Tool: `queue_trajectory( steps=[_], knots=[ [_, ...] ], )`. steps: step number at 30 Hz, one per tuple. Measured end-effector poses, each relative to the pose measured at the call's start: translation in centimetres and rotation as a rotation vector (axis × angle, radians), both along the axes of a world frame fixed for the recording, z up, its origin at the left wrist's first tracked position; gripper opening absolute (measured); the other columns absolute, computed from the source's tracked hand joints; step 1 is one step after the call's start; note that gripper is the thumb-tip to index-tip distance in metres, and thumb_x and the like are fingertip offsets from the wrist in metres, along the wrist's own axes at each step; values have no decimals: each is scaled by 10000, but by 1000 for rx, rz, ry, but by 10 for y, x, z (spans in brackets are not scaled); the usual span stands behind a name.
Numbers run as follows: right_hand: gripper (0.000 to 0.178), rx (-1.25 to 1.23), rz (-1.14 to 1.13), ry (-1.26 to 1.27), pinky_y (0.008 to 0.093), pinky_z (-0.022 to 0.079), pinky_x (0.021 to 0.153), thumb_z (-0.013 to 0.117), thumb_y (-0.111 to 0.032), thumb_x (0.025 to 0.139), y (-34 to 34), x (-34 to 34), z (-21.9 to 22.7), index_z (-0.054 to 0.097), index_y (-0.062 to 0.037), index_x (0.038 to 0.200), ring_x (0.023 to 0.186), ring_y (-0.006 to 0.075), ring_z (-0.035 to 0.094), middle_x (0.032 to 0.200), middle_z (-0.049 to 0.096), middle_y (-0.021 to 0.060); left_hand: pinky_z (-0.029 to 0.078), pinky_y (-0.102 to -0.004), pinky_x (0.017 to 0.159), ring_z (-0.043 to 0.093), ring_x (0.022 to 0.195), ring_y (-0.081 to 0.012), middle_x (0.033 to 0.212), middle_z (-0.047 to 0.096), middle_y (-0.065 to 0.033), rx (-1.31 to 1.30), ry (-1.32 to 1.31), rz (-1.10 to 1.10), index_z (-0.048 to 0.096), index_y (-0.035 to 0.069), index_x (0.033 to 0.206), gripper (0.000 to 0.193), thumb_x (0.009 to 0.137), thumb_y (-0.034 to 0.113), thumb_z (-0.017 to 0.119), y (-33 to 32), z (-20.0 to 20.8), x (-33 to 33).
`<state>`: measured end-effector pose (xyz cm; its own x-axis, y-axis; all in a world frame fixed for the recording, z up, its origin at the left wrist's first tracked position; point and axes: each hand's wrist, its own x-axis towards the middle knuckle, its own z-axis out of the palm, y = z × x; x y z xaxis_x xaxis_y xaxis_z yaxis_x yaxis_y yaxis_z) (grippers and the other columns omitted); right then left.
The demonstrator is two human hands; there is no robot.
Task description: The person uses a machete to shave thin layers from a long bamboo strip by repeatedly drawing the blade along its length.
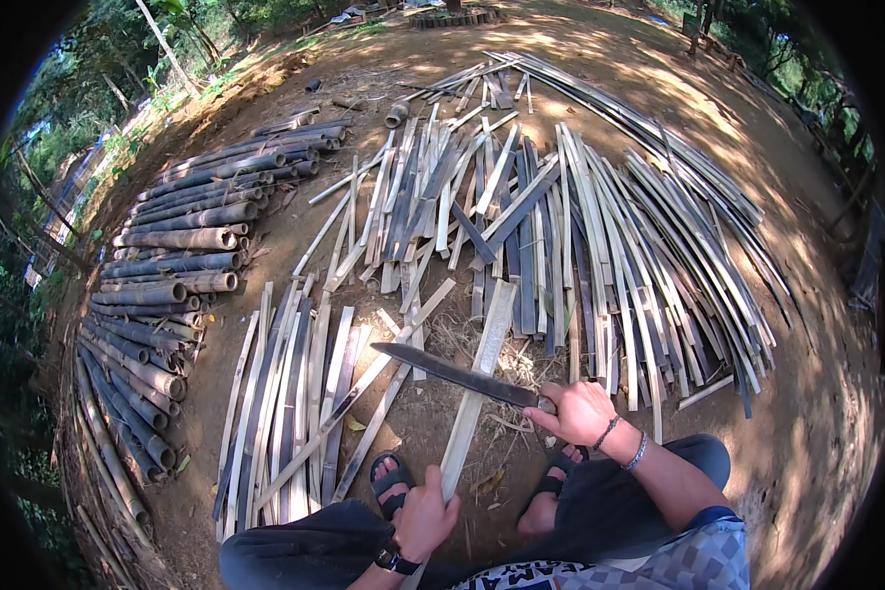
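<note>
My right hand [578,413] is closed around the handle of a long, dark-bladed machete [452,374]. Its blade points left and crosses over a pale split bamboo strip [482,359]; whether the edge touches the strip I cannot tell. Near its lower end, between my knees, my left hand [425,516] grips that strip, which slants up and away from me. A dark watch is on my left wrist, and bracelets circle the right one. Pale shavings [506,418] lie on the ground around the strip.
Split strips lie in a bundle [295,403] at left, a mixed pile [511,197] ahead and a long row [659,275] at right. Whole bamboo poles [182,241] are stacked far left. My sandalled feet [391,482] stand either side of the held strip. Trees edge the dirt yard.
</note>
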<state>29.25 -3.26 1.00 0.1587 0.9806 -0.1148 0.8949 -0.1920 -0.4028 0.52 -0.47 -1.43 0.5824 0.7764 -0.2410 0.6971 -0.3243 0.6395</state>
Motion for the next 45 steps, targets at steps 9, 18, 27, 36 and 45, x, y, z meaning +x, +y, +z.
queue_trajectory(
  steps=[9,18,27,36,45],
  knots=[
    [494,-39,-7,50,483,507,594,543,-510,880,-1,1,1,655,-28,870,596,407,620,578,592,221,447,-506,580,591,614,-445,605,567,-251,-21,22,30,402,-4,915,264,811,109,617,3,-2,-1],
    [506,-43,53,66,488,509,606,541,-520,881,-6,0,1,659,-29,909,613,412,626,567,586,225,442,-502,570,583,601,-448,604,561,-250,-33,0,52,403,-8,895,258,836,130,613,4,0,-1],
    [489,-106,43,173,498,510,627,522,-518,896,-11,-15,-1,640,-44,864,621,419,622,585,593,226,447,-519,635,591,666,-470,638,577,-277,-77,-24,101,429,-6,890,256,843,168,612,6,2,1],
    [526,-144,20,105,485,515,600,528,-557,875,-9,-20,-10,651,-46,871,616,403,629,578,598,212,480,-474,595,607,514,-382,553,582,-211,20,-83,108,441,-1,871,245,835,170,614,11,-5,0],
    [509,-118,26,97,489,513,608,533,-530,884,-9,-21,-4,635,-31,867,614,407,628,577,597,214,486,-436,528,601,462,-337,524,572,-188,-29,-83,91,425,-9,871,264,847,184,604,14,-3,1]
  ],
)
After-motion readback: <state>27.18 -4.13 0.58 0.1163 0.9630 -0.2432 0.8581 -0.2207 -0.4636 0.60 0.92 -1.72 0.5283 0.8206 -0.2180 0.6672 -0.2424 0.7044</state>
